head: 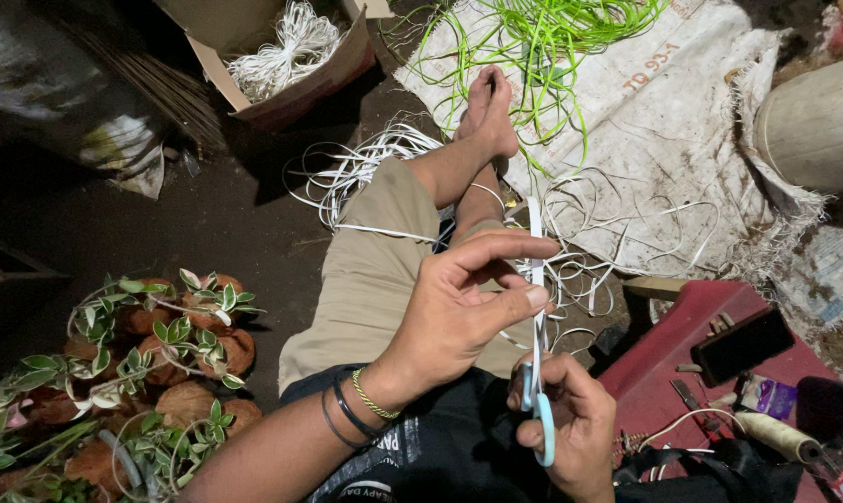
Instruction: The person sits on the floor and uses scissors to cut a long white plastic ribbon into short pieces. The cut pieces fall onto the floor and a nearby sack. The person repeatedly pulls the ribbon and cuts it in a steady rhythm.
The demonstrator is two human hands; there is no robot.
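While the person sits on the dark earthen floor with legs stretched forward, the following parts are shown.

Left hand: raised over the lap; thumb and forefinger pinch the thin white plastic strip, holding it upright and taut. Grip closed on the strip.

Right hand: low and near the body; fingers through the loops of the pale blue-handled scissors. Grip closed on the scissors, blades pointing up along the strip.

Strip position: between the two hands, running up from the scissors past the left fingertips; its upper end stands above the shin.

Step in hand (judged): splitting or trimming the strip lengthwise, the blades apparently meeting its lower end.

Next move (judged): calls for steady tension from the left hand and a straight feed of the blades.

Surroundings: loose white strips by the knee; bright green strips on a white woven sack; cardboard box of white strips; leafy coconut-husk planters at left; red tray with small tools at right.
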